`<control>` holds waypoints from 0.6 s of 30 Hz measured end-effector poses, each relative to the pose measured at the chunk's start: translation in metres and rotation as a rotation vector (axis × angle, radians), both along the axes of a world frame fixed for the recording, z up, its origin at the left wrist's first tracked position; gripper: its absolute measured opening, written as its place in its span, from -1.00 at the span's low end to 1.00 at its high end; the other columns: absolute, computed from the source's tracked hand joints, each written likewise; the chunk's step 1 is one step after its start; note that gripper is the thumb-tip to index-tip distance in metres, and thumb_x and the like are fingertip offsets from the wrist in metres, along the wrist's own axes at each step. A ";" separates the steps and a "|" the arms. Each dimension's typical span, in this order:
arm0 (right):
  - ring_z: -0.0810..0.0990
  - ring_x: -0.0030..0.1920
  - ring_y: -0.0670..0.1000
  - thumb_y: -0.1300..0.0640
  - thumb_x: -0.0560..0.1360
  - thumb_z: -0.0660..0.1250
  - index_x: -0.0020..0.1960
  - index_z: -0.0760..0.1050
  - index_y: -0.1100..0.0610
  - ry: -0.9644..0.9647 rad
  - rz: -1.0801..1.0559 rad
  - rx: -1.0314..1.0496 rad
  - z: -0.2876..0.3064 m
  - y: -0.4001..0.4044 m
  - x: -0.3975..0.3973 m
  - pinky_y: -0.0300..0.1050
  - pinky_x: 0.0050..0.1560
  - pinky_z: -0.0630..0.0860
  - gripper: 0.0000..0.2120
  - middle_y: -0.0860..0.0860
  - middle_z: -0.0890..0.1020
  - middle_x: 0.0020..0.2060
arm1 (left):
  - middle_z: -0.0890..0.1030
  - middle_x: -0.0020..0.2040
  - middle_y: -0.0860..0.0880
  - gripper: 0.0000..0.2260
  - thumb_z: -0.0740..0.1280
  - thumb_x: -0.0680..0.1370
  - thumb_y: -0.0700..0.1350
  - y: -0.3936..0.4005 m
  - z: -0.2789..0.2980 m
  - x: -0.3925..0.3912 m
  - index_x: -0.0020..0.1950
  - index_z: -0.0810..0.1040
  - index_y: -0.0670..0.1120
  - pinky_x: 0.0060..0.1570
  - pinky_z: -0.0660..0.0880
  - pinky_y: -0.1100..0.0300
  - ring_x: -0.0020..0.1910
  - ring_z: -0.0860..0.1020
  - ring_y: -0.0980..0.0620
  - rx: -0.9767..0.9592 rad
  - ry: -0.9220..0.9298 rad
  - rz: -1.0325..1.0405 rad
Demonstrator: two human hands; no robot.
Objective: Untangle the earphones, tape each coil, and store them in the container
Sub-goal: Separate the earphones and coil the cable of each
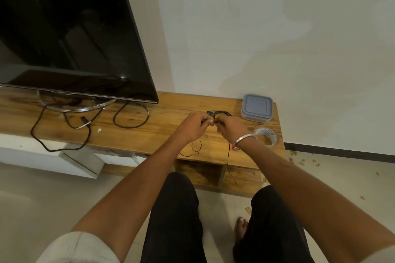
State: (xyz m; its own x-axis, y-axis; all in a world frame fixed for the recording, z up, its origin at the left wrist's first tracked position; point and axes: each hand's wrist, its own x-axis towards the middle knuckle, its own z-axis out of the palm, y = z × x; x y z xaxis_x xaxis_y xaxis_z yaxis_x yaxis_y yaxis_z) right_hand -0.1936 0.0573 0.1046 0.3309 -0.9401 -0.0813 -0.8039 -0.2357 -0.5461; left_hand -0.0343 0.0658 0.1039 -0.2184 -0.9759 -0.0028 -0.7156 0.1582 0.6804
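Note:
A tangle of thin black earphones (220,112) lies on the wooden TV stand (149,130), just beyond my hands. My left hand (193,125) and my right hand (232,127) meet over the stand, both pinching the earphone wire between fingertips. Loose strands of the wire hang below my wrists and trail over the stand's front edge. A square grey lidded container (257,108) sits at the back right corner, lid on. A roll of clear tape (267,135) lies in front of it, right of my right wrist.
A large black TV (70,32) stands on the left of the stand, with thick black cables (130,116) looped beneath it. The white wall is close behind. My legs and a bare foot are below the stand's front edge. Small debris lies on the floor at right.

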 end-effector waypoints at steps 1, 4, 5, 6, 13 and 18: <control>0.61 -0.08 0.13 0.19 0.59 0.17 0.12 0.56 0.17 -0.001 -0.013 -0.004 -0.001 -0.002 0.000 -0.14 -0.16 0.44 -0.78 0.15 0.66 -0.10 | 0.50 -0.34 0.09 -0.81 0.25 0.62 -0.10 0.001 0.001 -0.001 -0.01 0.66 -0.10 -0.43 0.25 0.26 -0.46 0.32 0.15 -0.001 -0.015 0.001; 0.60 -0.10 0.16 0.18 0.59 0.17 0.09 0.58 0.18 0.010 -0.036 -0.056 -0.004 -0.004 0.000 -0.05 -0.13 0.50 -0.77 0.16 0.65 -0.13 | 0.58 -0.25 0.05 -0.81 0.26 0.62 -0.08 0.003 0.002 0.000 0.02 0.66 -0.08 -0.33 0.37 0.19 -0.38 0.44 0.10 0.012 -0.019 0.014; 0.60 -0.09 0.17 0.18 0.59 0.17 0.10 0.59 0.19 0.003 -0.044 -0.067 -0.005 -0.005 0.000 -0.01 -0.10 0.51 -0.77 0.17 0.65 -0.12 | 0.57 -0.27 0.06 -0.81 0.26 0.62 -0.07 0.003 0.001 0.001 0.02 0.66 -0.08 -0.34 0.36 0.17 -0.38 0.43 0.09 0.017 -0.020 0.024; 0.61 -0.08 0.18 0.18 0.59 0.17 0.10 0.59 0.20 -0.007 -0.054 -0.074 -0.006 -0.005 -0.001 0.00 -0.08 0.52 -0.76 0.18 0.66 -0.11 | 0.55 -0.29 0.08 -0.81 0.25 0.62 -0.07 0.004 0.002 0.001 0.02 0.66 -0.08 -0.36 0.33 0.19 -0.41 0.40 0.11 0.020 -0.023 0.031; 0.61 -0.05 0.21 0.25 0.58 0.15 0.13 0.58 0.21 0.071 -0.138 -0.133 -0.009 -0.009 -0.019 0.01 -0.07 0.52 -0.74 0.19 0.66 -0.04 | 0.65 -0.17 -0.13 -0.80 0.24 0.62 -0.04 0.005 -0.004 -0.007 0.02 0.65 -0.04 -0.31 0.39 0.12 -0.35 0.46 -0.12 0.040 0.002 0.070; 0.60 -0.03 0.20 0.25 0.56 0.19 0.19 0.53 0.19 0.036 -0.127 -0.117 -0.009 -0.011 -0.021 -0.04 -0.07 0.51 -0.75 0.20 0.65 -0.01 | 0.53 -0.35 -0.06 -0.79 0.24 0.63 -0.05 0.003 -0.003 -0.014 0.02 0.66 -0.07 -0.41 0.26 0.17 -0.46 0.32 0.04 0.026 0.033 0.089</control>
